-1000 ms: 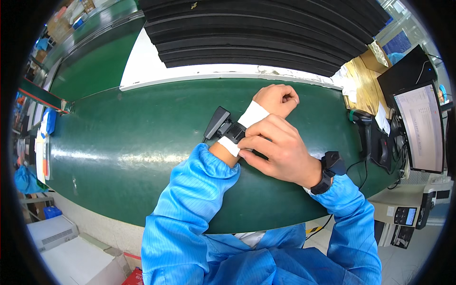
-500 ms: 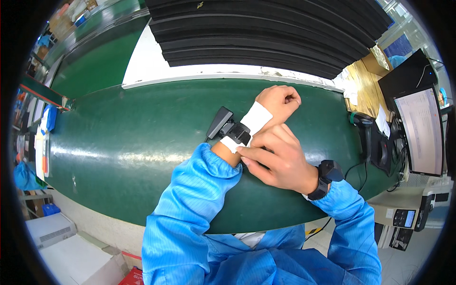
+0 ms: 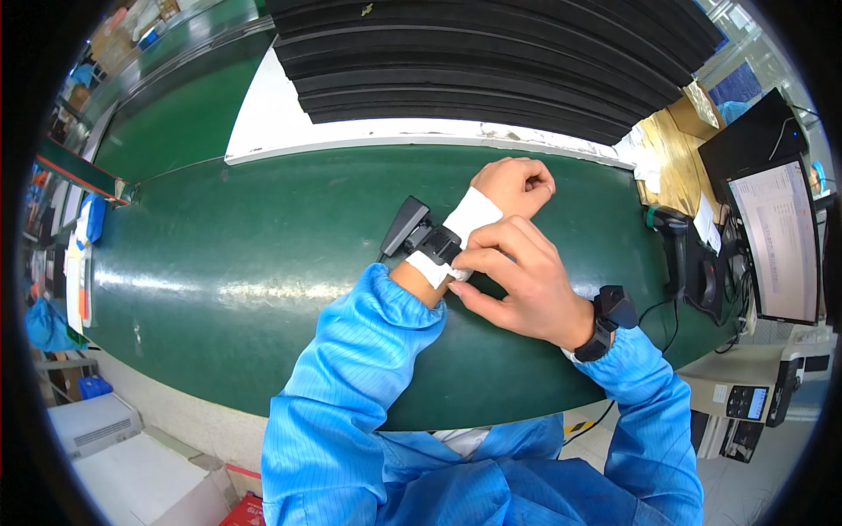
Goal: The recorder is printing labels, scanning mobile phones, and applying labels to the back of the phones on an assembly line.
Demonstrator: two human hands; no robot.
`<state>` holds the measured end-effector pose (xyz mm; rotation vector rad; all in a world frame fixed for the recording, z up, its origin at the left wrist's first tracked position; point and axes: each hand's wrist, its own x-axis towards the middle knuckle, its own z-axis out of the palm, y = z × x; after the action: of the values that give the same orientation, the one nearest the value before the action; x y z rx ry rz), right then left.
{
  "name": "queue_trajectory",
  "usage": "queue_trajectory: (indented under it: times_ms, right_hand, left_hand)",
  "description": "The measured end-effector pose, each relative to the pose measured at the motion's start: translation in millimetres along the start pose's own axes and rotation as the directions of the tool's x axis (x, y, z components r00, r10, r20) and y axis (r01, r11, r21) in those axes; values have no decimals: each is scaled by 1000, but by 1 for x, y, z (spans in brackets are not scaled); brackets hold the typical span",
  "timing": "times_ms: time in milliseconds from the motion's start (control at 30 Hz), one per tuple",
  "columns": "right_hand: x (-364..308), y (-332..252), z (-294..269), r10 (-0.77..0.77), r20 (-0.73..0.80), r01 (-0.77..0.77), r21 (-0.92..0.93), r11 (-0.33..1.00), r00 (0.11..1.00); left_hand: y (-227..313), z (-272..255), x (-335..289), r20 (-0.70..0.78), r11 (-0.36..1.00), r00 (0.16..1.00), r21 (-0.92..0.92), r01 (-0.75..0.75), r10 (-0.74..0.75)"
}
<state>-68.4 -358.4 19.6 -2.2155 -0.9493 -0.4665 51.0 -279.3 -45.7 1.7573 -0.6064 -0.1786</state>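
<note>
My left hand (image 3: 516, 186) lies over the table with its fingers curled in a loose fist, nothing visible in it. Round its wrist goes a white wristband (image 3: 474, 216). A black strap with a box-shaped device (image 3: 407, 225) sits over that band, and a cable runs off the device. My right hand (image 3: 535, 285) reaches across to the left wrist. Its thumb and forefinger pinch the edge of the white wristband just below the black strap. A black strap with a small device (image 3: 607, 323) is on my right wrist too.
Stacked black ribbed strips (image 3: 491, 61) lie on a white board (image 3: 263, 118) at the back of the green table (image 3: 202, 237). To the right are a barcode scanner (image 3: 671, 237), a monitor (image 3: 774, 241) and a beige machine (image 3: 732, 390). Loose cables hang there.
My right hand has shifted slightly right, and its forefinger has bent into a pinch with the thumb at the wristband's edge. The left hand is almost unmoved.
</note>
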Motion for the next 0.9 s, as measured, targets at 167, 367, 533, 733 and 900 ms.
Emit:
queue_trajectory:
  times_ms: [167, 367, 533, 733, 900]
  right_hand:
    - [2, 3, -1, -13, 22, 13, -26, 1000, 1000]
    - [5, 3, -3, -14, 21, 14, -34, 999, 1000]
    - [6, 4, -4, -11, 40, 13, -45, 999, 999]
    - [7, 4, -3, -26, 34, 28, -52, 998, 999]
    - [8, 5, 3, -13, 3, 13, -52, 999, 1000]
  left_hand:
    - [3, -5, -1, 48, 1000, 999, -2, -13, 13]
    - [5, -5, -3, 46, 1000, 999, -13, -10, 11]
    - [4, -6, -2, 43, 999, 999, -36, -6, 7]
    - [3, -3, 0, 10, 1000, 1000, -24, -14, 14]
    - [2, -6, -1, 49, 1000, 999, -3, -4, 4]
